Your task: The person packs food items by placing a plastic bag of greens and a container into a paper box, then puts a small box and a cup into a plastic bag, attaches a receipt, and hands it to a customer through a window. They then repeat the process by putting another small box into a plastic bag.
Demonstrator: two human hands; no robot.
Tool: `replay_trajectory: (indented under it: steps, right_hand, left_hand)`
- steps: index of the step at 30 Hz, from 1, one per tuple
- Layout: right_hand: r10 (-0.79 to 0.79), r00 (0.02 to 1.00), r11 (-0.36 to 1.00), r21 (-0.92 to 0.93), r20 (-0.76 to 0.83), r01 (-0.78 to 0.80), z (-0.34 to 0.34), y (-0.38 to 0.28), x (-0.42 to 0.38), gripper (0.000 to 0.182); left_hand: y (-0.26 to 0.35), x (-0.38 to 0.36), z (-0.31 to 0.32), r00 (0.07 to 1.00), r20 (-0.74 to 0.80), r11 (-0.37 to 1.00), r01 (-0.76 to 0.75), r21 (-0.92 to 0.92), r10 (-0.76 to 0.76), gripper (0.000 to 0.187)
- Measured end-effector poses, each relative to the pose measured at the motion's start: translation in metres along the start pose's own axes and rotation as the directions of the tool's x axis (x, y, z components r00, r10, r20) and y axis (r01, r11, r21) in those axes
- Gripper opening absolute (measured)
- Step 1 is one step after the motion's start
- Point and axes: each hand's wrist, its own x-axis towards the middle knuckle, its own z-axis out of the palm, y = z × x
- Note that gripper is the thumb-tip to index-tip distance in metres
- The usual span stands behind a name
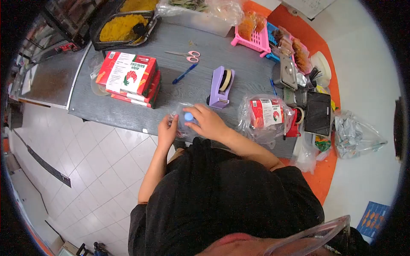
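At the table's near edge, a bottle with a blue cap point(188, 116) is seen from above, with crinkled clear plastic point(184, 106) around it. My right hand point(209, 123) curls round the bottle from the right, thumb and fingers on either side of the cap. On the other side my left hand point(168, 129) is closed on the clear plastic, its fingertips partly hidden. A purple tape dispenser point(221, 87) stands just beyond my right hand. To the left is a stack of red and white printed boxes point(128, 77).
Scissors point(191, 56) and a blue pen point(184, 74) lie mid-table. A plastic-wrapped red box point(267, 113) and a red tape dispenser point(294, 123) are on the right. Pink basket point(256, 42), metal container point(287, 72) and a black tray of yellow food point(124, 30) stand farther back.
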Motion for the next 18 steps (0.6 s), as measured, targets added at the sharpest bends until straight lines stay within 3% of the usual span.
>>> replay_trajectory:
  steps: [2,3,4,5,7,9,10,12,14,15,16,17,18]
  right_hand:
    - [0.003,1.000,0.998,-0.065,0.003,-0.003,-0.005,-0.005,-0.004,0.040]
    - [0.110,0.993,0.989,-0.098,-0.046,-0.114,-0.002,-0.004,-0.011,0.038]
    - [0.212,0.972,0.967,-0.125,-0.100,-0.224,0.003,-0.001,-0.016,0.036]
    - [0.212,0.972,0.966,-0.128,-0.100,-0.224,0.009,0.008,-0.023,0.036]
    - [0.253,0.962,0.964,-0.110,0.102,-0.242,0.019,0.027,-0.037,0.028]
    - [0.300,0.948,0.952,-0.093,0.109,-0.291,0.022,0.033,-0.040,0.024]
    - [0.349,0.930,0.937,-0.077,0.114,-0.342,0.021,0.033,-0.039,0.020]
    - [0.378,0.922,0.925,0.019,0.080,-0.381,0.014,0.032,-0.033,0.012]
    - [0.409,0.911,0.904,0.113,0.047,-0.412,0.004,0.029,-0.023,0.008]
    - [0.548,0.827,0.681,0.508,0.124,-0.527,-0.001,0.028,-0.018,0.009]
    - [0.625,0.736,0.306,0.787,0.258,-0.536,-0.007,0.027,-0.013,0.011]
    - [0.627,0.735,0.306,0.786,0.258,-0.538,-0.015,0.026,-0.009,0.011]
    - [0.545,0.775,0.155,0.869,0.321,-0.469,-0.026,0.023,-0.005,0.012]
  left_hand:
    - [0.007,-0.005,-0.002,0.969,-0.106,0.958,-0.199,0.206,0.223,0.021]
    - [0.014,-0.009,-0.004,0.969,-0.103,0.958,-0.200,0.204,0.224,0.021]
    - [0.022,-0.013,-0.007,0.923,-0.138,0.898,-0.301,0.320,0.359,0.019]
    - [0.032,-0.018,-0.010,0.859,-0.156,0.815,-0.384,0.435,0.488,0.016]
    - [0.043,-0.024,-0.016,0.904,-0.132,0.848,-0.320,0.423,0.407,0.016]
    - [0.041,-0.025,-0.022,0.912,-0.083,0.896,-0.374,0.238,0.402,0.010]
    - [0.043,-0.026,-0.022,0.911,-0.084,0.896,-0.374,0.240,0.403,0.010]
    - [0.051,-0.027,-0.020,0.988,0.006,0.953,-0.144,-0.266,0.151,0.010]
    - [0.059,-0.026,-0.023,0.989,0.055,0.923,-0.107,-0.371,0.136,0.010]
    - [0.064,-0.025,-0.024,0.987,0.105,0.880,-0.060,-0.471,0.124,0.011]
    - [0.073,-0.027,-0.024,0.986,0.107,0.879,-0.060,-0.473,0.125,0.011]
    - [0.085,-0.030,-0.023,0.975,0.121,0.835,-0.091,-0.542,0.185,0.008]
    - [0.096,-0.034,-0.022,0.961,0.129,0.785,-0.118,-0.609,0.245,0.007]
